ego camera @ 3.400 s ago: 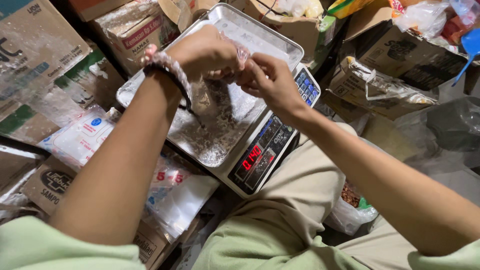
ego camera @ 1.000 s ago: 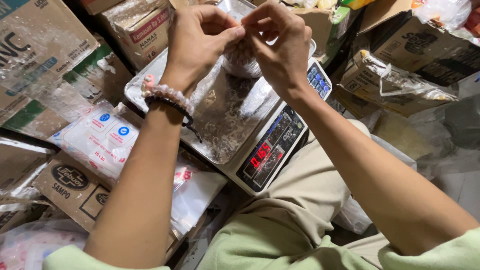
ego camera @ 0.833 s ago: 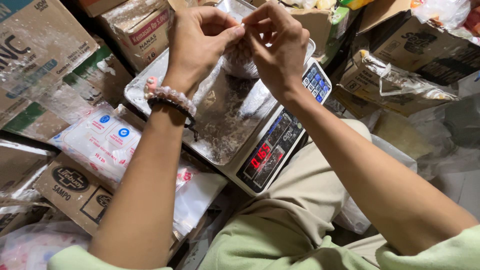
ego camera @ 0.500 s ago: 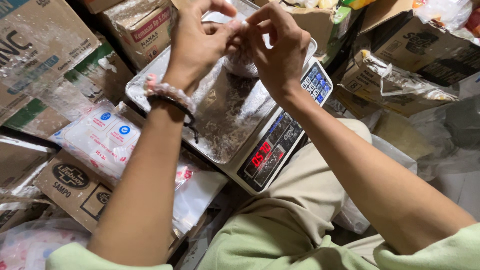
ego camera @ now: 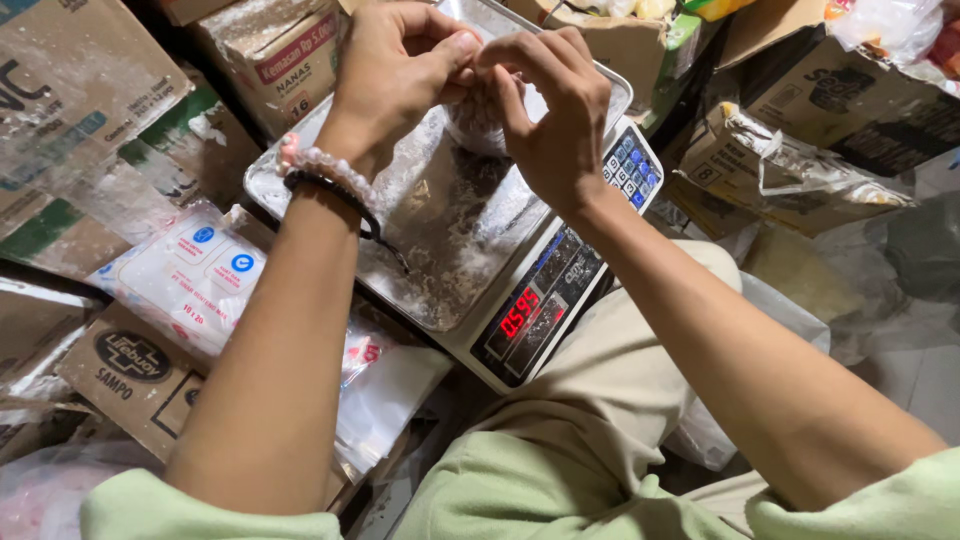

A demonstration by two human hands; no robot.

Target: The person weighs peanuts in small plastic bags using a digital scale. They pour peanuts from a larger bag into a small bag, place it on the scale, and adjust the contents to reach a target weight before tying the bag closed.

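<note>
A: Reaching in from the lower left, the left hand [ego camera: 395, 65] comes up over the metal weighing tray [ego camera: 420, 230], forearm long and nearly straight, wrist bent slightly inward. A pink bead bracelet [ego camera: 320, 165] and a dark band [ego camera: 335, 195] sit at that wrist.

B: And the right hand [ego camera: 555, 120] meets it from the other side, forearm running in from the lower right corner, back of the hand turned up to the camera.

A: Look at the fingers [ego camera: 455, 50]: the left ones are curled tight, thumb pressed to fingertips, pinching the top of a small clear plastic bag [ego camera: 478, 115].

B: Right fingers the same, bent over and closed narrow on that bag's neck, the two hands touching knuckle to knuckle. How the neck is gathered between them, I cannot tell; the hands cover it.

A: The bag itself hangs just below the hands, pale contents inside, its bottom at or just above the tray's far end. I cannot tell whether it touches.

B: The tray is dusted with white powder and sits on a digital scale [ego camera: 545, 300], red digits lit on the front, blue keypad [ego camera: 630, 170] just under the right wrist.

A: Around it, worn cardboard boxes [ego camera: 70, 110], and a flat pack of clear bags [ego camera: 190, 275] near the left forearm. Pale green sleeves and beige trousers [ego camera: 620, 380] fill the foreground.
</note>
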